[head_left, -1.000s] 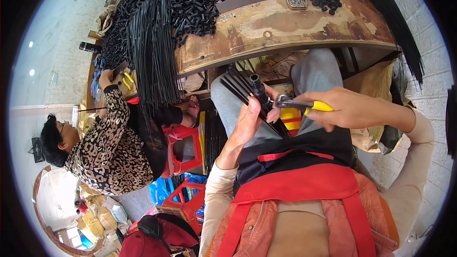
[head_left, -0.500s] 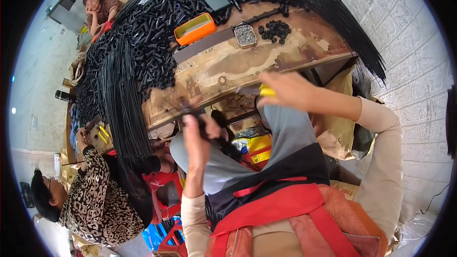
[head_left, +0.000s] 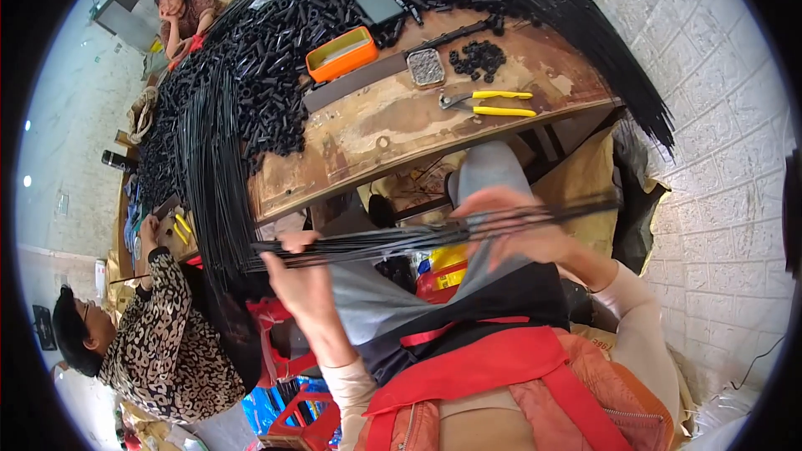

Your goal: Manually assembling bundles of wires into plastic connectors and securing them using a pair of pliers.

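Note:
A bundle of thin black rods (head_left: 384,246) stretches level across my lap, below the table's front edge. My left hand (head_left: 301,280) is closed round it near its left end, thumb on top. Farther right, my right hand (head_left: 526,230) is at the same bundle, its fingers blurred by motion and seeming to curl about the rods; their tips stick out past it. On the table, beyond my right hand, lie yellow-handled pincers (head_left: 501,95), touched by neither hand.
The wooden table (head_left: 359,146) bears a heap of black tubes (head_left: 276,58), hanging black rods (head_left: 209,175), an orange box (head_left: 342,54), a small tray of metal bits (head_left: 426,68) and black rings (head_left: 478,60). One person (head_left: 167,326) sits at left; another (head_left: 188,12) leans at the far end.
The pincers that were in my right hand now lie on the table. A dark, blurred thing was at my left hand; now the rod bundle spans both hands. My right hand has come down.

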Tool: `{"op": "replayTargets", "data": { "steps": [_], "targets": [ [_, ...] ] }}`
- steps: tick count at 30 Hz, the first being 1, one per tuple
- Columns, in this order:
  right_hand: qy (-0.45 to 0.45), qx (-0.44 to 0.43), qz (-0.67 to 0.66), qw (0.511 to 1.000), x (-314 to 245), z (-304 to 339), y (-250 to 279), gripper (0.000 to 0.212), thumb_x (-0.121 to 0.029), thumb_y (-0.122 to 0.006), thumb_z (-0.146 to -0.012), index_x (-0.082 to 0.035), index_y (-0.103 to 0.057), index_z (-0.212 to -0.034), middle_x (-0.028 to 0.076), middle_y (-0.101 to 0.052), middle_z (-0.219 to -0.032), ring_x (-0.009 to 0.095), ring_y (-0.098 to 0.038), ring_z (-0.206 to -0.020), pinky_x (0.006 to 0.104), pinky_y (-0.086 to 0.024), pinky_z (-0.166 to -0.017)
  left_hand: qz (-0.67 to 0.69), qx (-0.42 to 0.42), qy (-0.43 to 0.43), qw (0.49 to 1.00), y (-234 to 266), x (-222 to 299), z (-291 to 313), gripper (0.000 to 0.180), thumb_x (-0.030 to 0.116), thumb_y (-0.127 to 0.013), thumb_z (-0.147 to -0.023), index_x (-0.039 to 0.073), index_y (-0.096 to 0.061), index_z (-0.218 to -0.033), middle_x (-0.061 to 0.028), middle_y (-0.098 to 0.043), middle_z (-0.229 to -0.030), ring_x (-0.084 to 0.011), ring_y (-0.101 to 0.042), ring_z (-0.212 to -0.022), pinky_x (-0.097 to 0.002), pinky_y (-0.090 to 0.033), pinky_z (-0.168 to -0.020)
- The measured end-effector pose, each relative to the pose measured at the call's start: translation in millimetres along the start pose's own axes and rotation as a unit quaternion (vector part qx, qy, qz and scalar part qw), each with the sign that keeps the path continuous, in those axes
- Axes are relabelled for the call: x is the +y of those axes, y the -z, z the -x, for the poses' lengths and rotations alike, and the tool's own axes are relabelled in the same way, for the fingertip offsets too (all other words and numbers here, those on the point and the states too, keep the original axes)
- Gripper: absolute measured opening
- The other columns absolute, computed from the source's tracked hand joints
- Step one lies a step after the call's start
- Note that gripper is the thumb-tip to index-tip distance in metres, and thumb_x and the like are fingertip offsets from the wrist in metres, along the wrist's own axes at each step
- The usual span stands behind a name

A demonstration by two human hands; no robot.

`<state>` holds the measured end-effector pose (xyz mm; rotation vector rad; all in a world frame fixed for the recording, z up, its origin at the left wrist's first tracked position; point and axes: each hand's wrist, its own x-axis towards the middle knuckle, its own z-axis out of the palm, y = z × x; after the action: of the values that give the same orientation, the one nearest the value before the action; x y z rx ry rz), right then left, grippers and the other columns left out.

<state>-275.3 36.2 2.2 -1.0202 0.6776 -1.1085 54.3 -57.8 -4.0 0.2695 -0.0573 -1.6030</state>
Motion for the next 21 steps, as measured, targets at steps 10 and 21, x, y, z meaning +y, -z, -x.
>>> {"op": "replayTargets", "data": {
  "steps": [10,21],
  "targets": [
    [0.264,0.171,0.179,0.932,-59,18,-10,0.041,-0.006,-0.085,-0.065,-0.007,-0.052,-0.090,0.007,-0.055,-0.085,0.012,-0.052,-0.075,0.0203,-0.040,-0.061,-0.084,0.073,0.493,0.863,114,-107,36,0.066,0.055,-0.031,-0.099,-0.004,-0.053,-0.120,-0.0187,-0.063,-0.114,-0.0293,-0.061,-0.109,-0.0398,-0.053,-0.084],
    [-0.016,0.062,0.144,0.988,13,-50,-56,0.025,-0.003,-0.076,-0.078,-0.003,-0.062,-0.098,-0.001,-0.056,-0.088,0.003,-0.051,-0.068,0.0190,-0.042,-0.061,-0.517,-0.141,0.083,0.840,-3,-80,66,0.034,0.014,-0.058,-0.097,0.002,-0.057,-0.128,-0.0064,-0.062,-0.121,-0.0128,-0.057,-0.109,-0.0275,-0.044,-0.096]
  ]
}}
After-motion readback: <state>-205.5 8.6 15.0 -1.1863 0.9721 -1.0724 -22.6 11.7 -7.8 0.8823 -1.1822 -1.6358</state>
